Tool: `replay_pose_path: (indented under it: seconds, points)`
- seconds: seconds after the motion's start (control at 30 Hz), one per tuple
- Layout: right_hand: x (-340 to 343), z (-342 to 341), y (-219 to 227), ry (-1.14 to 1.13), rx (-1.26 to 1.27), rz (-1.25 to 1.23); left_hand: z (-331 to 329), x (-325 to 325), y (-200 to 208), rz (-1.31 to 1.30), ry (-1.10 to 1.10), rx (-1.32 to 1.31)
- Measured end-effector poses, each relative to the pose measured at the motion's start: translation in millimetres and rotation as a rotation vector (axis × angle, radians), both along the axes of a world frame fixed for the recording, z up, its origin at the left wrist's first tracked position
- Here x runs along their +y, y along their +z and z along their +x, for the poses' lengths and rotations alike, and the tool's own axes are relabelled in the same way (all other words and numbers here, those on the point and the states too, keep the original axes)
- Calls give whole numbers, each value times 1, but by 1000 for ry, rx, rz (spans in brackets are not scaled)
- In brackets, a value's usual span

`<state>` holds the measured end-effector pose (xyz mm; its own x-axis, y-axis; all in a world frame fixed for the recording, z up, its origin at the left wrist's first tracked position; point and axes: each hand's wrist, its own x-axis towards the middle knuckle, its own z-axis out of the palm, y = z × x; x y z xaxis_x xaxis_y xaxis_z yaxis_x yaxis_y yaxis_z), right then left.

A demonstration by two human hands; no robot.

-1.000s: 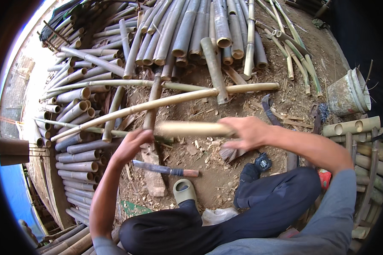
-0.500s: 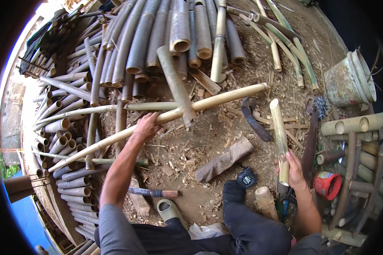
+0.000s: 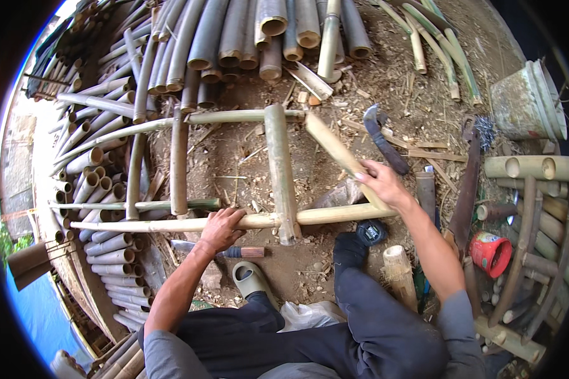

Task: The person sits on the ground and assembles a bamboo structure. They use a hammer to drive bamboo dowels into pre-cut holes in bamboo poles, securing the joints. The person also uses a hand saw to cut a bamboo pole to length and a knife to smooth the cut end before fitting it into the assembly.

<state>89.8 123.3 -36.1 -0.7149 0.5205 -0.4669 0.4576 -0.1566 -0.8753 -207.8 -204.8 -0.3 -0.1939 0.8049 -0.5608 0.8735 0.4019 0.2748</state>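
Observation:
My left hand is closed over a long pale bamboo pole that lies crosswise before me. The pole passes through the near end of an upright-lying bamboo crosspiece. My right hand grips a short bamboo piece, slanted from upper left to lower right. Its lower end meets or overlaps the right end of the long pole; whether they are joined I cannot tell. Its upper end is close to the end of a farther bamboo pole.
Bamboo tubes are stacked at the back and left. A curved blade, saw, knife, tape measure, red tin and white bucket lie around. A wood block sits behind the pole.
My left hand has brought the long pole nearer to me, and it lies more level. The crosspiece has straightened. My right hand has moved left and away from me with the short bamboo piece.

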Motion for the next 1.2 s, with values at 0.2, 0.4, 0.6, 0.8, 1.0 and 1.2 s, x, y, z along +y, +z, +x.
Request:
replay_pose_path:
  seconds: [0.2, 0.4, 0.6, 0.8, 1.0, 1.2]
  points:
    - [-3, -16, -34, 112, 3, -36, -12, 51, -26, -5, 559, -649]
    - [-15, -18, -18, 204, -40, 208, 2, 145, -90, 371, 1148, -1252]
    - [-4, -6, -21, 268, 13, 229, 28, 168, -72, 463, 1153, -1263]
    - [14, -9, -11, 282, 46, -160, 22, 157, -46, 429, 1198, -1296]
    - [8, -5, -13, 223, 150, -173, 14, 151, -35, 377, 1190, -1300]
    - [-11, -6, -17, 83, 268, -221, 19, 149, -31, 381, 1143, -1275]
